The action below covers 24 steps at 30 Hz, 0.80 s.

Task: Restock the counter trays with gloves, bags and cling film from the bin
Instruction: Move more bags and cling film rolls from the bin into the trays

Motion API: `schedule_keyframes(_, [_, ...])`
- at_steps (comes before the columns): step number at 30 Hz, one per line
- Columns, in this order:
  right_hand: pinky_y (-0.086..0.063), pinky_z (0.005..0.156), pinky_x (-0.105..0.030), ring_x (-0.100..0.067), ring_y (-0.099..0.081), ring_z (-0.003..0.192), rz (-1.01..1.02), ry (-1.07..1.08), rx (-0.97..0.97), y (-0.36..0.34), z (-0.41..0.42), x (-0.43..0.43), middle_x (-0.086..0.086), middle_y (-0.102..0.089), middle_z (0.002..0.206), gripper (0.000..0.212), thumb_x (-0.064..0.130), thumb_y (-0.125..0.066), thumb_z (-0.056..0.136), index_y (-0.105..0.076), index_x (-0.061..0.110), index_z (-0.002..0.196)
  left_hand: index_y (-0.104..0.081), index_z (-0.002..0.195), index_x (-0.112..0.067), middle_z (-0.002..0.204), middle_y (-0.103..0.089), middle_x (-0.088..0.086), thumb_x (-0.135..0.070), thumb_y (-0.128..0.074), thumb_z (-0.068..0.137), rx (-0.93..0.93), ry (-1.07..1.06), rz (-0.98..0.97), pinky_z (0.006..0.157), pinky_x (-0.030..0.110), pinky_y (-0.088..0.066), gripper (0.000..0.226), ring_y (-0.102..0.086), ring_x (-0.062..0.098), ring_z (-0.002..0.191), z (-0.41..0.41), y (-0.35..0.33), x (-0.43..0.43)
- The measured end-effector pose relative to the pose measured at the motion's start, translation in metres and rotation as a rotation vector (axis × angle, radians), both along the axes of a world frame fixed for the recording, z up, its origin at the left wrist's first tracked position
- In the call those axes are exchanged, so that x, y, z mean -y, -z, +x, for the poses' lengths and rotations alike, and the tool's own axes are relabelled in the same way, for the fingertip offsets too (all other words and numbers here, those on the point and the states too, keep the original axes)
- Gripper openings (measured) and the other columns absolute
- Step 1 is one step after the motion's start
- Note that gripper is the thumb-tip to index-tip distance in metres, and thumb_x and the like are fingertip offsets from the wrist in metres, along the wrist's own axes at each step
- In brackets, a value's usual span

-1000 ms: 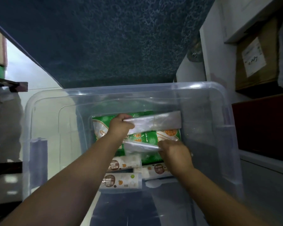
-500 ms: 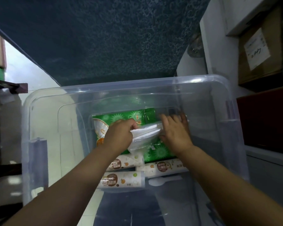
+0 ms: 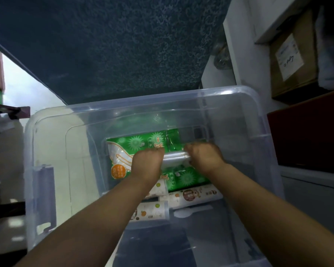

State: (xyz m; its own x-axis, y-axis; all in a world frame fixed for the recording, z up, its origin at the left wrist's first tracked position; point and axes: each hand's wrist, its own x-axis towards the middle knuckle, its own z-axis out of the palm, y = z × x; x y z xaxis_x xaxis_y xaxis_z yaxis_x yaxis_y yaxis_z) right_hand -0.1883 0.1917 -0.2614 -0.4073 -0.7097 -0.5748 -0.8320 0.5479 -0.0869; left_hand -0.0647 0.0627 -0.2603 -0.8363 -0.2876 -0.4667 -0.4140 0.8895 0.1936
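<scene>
A large clear plastic storage bin (image 3: 46,143) sits open on the floor. Inside lie green printed glove packets (image 3: 141,141) and white printed rolls (image 3: 197,194) nearer the person. Above the packets, the left hand (image 3: 147,162) and right hand (image 3: 202,158) each clench one end of a rolled bundle of clear plastic bags (image 3: 175,158), which spans between the fists.

Both forearms are bare to the frame edge, and the hands (image 3: 147,162) wear no gloves, rings or watch.
</scene>
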Motion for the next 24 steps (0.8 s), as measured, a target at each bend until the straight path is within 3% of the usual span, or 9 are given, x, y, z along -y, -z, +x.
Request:
schedule_keyframes(4, [-0.047, 0.072, -0.034, -0.03, -0.058, 0.097, -0.108, 0.058, 0.017, -0.033, 0.019, -0.009, -0.012, -0.062, 0.108, 0.035, 0.02, -0.061, 0.081, -0.055, 0.014, 0.114, -0.062, 0.097, -0.017, 0.091, -0.069, 0.007, -0.005, -0.057, 0.074, -0.025, 0.036, 0.0, 0.061, 0.029, -0.038, 0.026, -0.062, 0.028, 0.083, 0.01, -0.038, 0.006])
schedule_keyframes(7, [-0.048, 0.071, -0.035, -0.033, -0.063, 0.086, -0.247, 0.007, -0.022, -0.075, 0.036, -0.01, -0.01, -0.068, 0.095, 0.046, 0.021, -0.071, 0.066, -0.06, 0.014, 0.109, -0.063, 0.093, -0.019, 0.088, -0.069, 0.005, -0.006, -0.056, 0.073, -0.086, 0.114, -0.036, 0.059, 0.028, -0.033, 0.024, -0.062, 0.028, 0.082, 0.019, -0.079, 0.009])
schedule_keyframes(9, [-0.046, 0.061, -0.032, -0.032, -0.065, 0.069, -0.273, -0.019, -0.057, -0.109, 0.046, -0.008, -0.008, -0.07, 0.079, 0.043, 0.019, -0.075, 0.058, -0.065, 0.015, 0.1, -0.064, 0.093, -0.02, 0.089, -0.07, 0.004, -0.008, -0.057, 0.073, -0.119, 0.167, -0.056, 0.059, 0.028, -0.035, 0.024, -0.063, 0.027, 0.083, 0.023, -0.112, 0.01])
schedule_keyframes(12, [-0.038, 0.048, -0.029, -0.034, -0.065, 0.063, -0.255, 0.044, -0.111, -0.167, 0.058, -0.005, -0.009, -0.069, 0.074, 0.024, 0.021, -0.071, 0.068, -0.065, 0.017, 0.091, -0.068, 0.09, -0.018, 0.084, -0.071, 0.005, -0.007, -0.063, 0.068, -0.235, 0.235, -0.03, 0.06, 0.029, -0.043, 0.025, -0.064, 0.029, 0.078, 0.028, -0.169, 0.015])
schedule_keyframes(14, [-0.036, 0.037, -0.022, -0.028, -0.061, 0.044, -0.267, 0.092, -0.192, -0.207, 0.062, -0.01, -0.006, -0.065, 0.054, 0.025, 0.023, -0.081, 0.051, -0.066, 0.019, 0.071, -0.07, 0.08, -0.015, 0.072, -0.071, 0.007, -0.004, -0.07, 0.06, -0.345, 0.308, -0.012, 0.054, 0.031, -0.047, 0.023, -0.065, 0.029, 0.068, 0.031, -0.21, 0.02])
schedule_keyframes(16, [-0.036, 0.036, -0.021, -0.027, -0.061, 0.041, -0.293, 0.143, -0.262, -0.245, 0.068, -0.018, -0.005, -0.064, 0.05, 0.026, 0.024, -0.081, 0.047, -0.064, 0.019, 0.066, -0.069, 0.074, -0.016, 0.065, -0.069, 0.005, -0.005, -0.078, 0.054, -0.483, 0.358, 0.026, 0.053, 0.031, -0.048, 0.025, -0.064, 0.027, 0.061, 0.032, -0.248, 0.027])
schedule_keyframes(18, [-0.042, 0.049, -0.029, -0.032, -0.067, 0.063, -0.354, 0.215, -0.272, -0.282, 0.074, -0.029, -0.007, -0.071, 0.07, 0.019, 0.026, -0.07, 0.066, -0.065, 0.02, 0.083, -0.069, 0.087, -0.022, 0.079, -0.072, 0.001, -0.011, -0.081, 0.059, -0.588, 0.263, 0.221, 0.065, 0.031, -0.05, 0.033, -0.065, 0.023, 0.074, 0.033, -0.282, 0.035])
schedule_keyframes(20, [-0.045, 0.061, -0.034, -0.034, -0.066, 0.081, -0.384, 0.321, -0.283, -0.313, 0.078, -0.046, -0.008, -0.072, 0.085, 0.022, 0.032, -0.062, 0.075, -0.064, 0.023, 0.096, -0.06, 0.108, -0.031, 0.098, -0.066, -0.006, -0.014, -0.084, 0.06, -0.604, 0.039, 0.522, 0.078, 0.025, -0.047, 0.056, -0.06, 0.014, 0.092, 0.031, -0.309, 0.036])
schedule_keyframes(24, [-0.044, 0.065, -0.032, -0.03, -0.065, 0.086, -0.497, 0.557, -0.233, -0.368, 0.087, -0.075, -0.005, -0.072, 0.087, 0.024, 0.038, -0.065, 0.074, -0.066, 0.027, 0.096, -0.036, 0.134, -0.03, 0.114, -0.044, -0.027, -0.012, -0.088, 0.055, -0.565, -0.105, 0.834, 0.089, 0.006, -0.035, 0.096, -0.045, 0.0, 0.106, 0.019, -0.34, 0.007])
